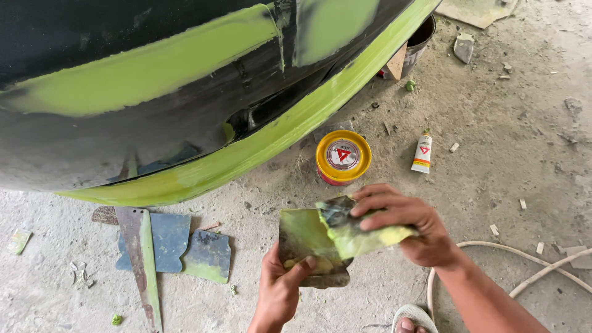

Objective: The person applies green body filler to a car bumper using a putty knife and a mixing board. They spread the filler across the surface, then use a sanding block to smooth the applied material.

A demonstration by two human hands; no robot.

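Note:
My left hand (280, 287) grips a flat square metal plate (302, 237) smeared with yellow-green putty, thumb on its lower edge. My right hand (407, 225) holds a thin flexible spreader (351, 231), also coated in putty, laid across the plate's right side. Both are held low over the concrete floor. Above them curves a black car body panel (123, 142) with wide bands of yellow-green filler (148, 68) along its lower edge and middle.
A round tin with a yellow lid (343, 157) and a small white tube (422, 152) lie on the floor. Several putty-stained scrapers (166, 243) rest at left. A pale hose (524, 271) loops at right. A bucket (419, 40) stands behind the panel.

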